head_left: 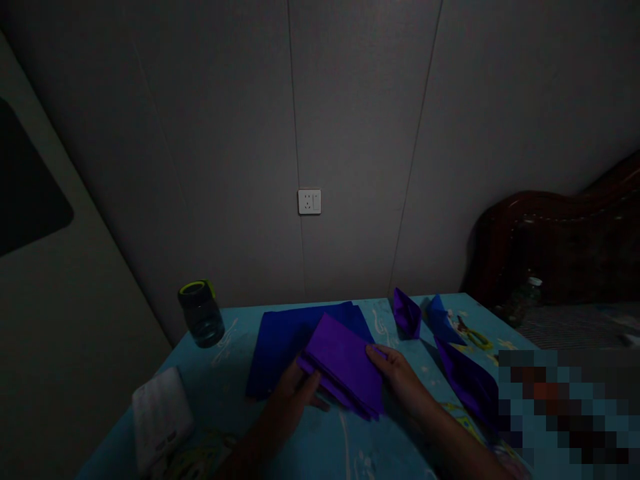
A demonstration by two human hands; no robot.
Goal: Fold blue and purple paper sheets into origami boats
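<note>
Blue sheets (280, 340), just beyond the L hand (295, 390), could get dragged askew if that hand brushes them, while the smaller folded purple paper (345, 357) could slip out of line, prob. b/c its layers look offset along the near edge & only thumbs + fingers pin the sides. That paper lies btwn the hands, overlapping the blue sheets in view (contact: can't tell): the R hand (397, 375) is part-closed, pinching its R edge w/ thumb on top; the L is part-closed too, thumb over the L edge, some fingers loose below.
</note>
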